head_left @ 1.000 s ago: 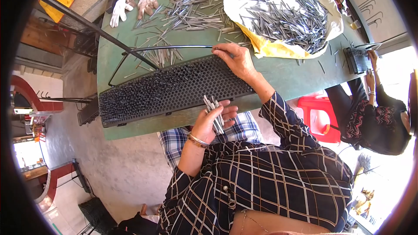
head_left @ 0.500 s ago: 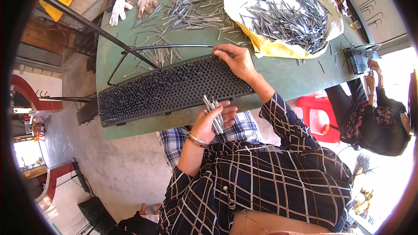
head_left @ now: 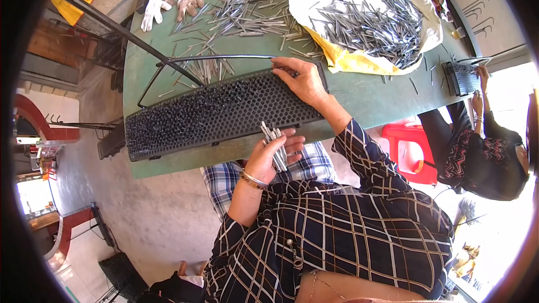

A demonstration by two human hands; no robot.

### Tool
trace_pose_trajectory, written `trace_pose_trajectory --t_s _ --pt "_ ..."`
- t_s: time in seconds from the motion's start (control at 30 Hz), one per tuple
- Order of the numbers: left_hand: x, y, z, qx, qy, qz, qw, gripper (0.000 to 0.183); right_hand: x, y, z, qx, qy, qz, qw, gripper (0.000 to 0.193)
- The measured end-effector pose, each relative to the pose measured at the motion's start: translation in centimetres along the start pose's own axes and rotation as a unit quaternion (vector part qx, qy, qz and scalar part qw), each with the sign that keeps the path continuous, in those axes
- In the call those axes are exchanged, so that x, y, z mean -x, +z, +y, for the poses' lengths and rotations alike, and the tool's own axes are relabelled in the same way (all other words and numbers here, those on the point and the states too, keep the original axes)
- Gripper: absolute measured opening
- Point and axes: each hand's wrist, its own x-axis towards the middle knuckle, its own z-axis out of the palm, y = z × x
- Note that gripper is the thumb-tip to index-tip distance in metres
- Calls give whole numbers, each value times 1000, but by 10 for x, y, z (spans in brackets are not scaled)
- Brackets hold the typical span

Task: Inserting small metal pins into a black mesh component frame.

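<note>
A long black perforated rack point(head_left: 222, 116) lies along the near edge of the green table. Its left part is densely filled with small dark pieces standing in the holes, while toward the right many holes show bare. My left hand point(head_left: 268, 156), palm up just below the rack's near edge, is closed around a bundle of thin grey metal rods point(head_left: 274, 139). Over the rack's far right part, my right hand point(head_left: 304, 82) has thumb and fingers pinched together at its far edge. Whatever sits between those fingertips is too small to make out.
More rods lie in a loose pile point(head_left: 247, 14) on the green table point(head_left: 359, 94) and in a white-lined yellow sack point(head_left: 331, 66). Work gloves point(head_left: 190, 2) rest at the far left. A dark metal bar point(head_left: 129, 36) slants over the table. Right, a co-worker handles another rack point(head_left: 464, 77) near a red stool point(head_left: 412, 151).
My right hand has shifted slightly at the rack's far edge, its fingers still pinched. The left hand keeps its bundle of rods nearly in place. The co-worker's hand moved a little.
</note>
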Motion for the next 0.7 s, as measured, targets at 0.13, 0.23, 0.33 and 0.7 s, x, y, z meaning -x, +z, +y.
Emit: trace_pose_trajectory --t_s 0.13,0.23,0.33,0.7 --pt "-1 -1 -1 4 0 -4 1000 33 0 -1 -2 49 -50 8 998 23" --pt "0 0 -2 -2 4 -6 1000 33 0 0 0 109 -115 18 987 23" --pt "0 -1 -4 2 6 -6 1000 33 2 0 -2 138 -141 23 980 21" --pt "-8 -5 2 14 31 9 999 30 5 3 -2 167 -185 28 968 18"
